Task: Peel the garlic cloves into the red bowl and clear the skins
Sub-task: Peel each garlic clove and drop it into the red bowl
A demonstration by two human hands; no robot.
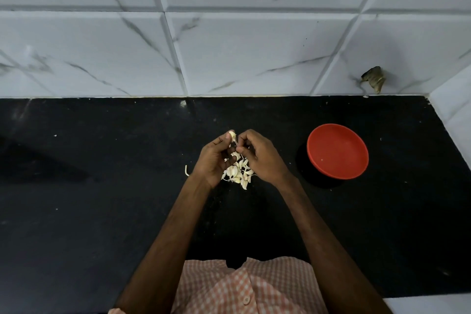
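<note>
Black stone makes up the counter [102, 211], and against it the pale garlic stands out sharply in the head view, the only view there is. The left hand [212, 160] holds one garlic clove [232, 134] up at its fingertips, pinched narrow between thumb and forefinger, with the clove's long axis running roughly upright and tilted a little toward the wall. The right hand [260, 158] meets it from the other side: its thumb and forefinger are closed tight on what looks like a thin strip of skin at the clove's lower end, the remaining fingers curled in. Both hands hang just above the pile of cloves and skins [238, 173], which lies on the counter between and under the palms. A single curl of skin [186, 170] lies just left of the left wrist.

The red bowl [337, 151] sits well apart to the right, nearer the right hand, and appears empty apart from a small speck, so the task seems to be at its start. The coming move, as I judge it, turns on the right fingers drawing the skin downward along the clove's length while the left keeps the top fixed; once bare, the clove has to travel rightward to the bowl
</note>
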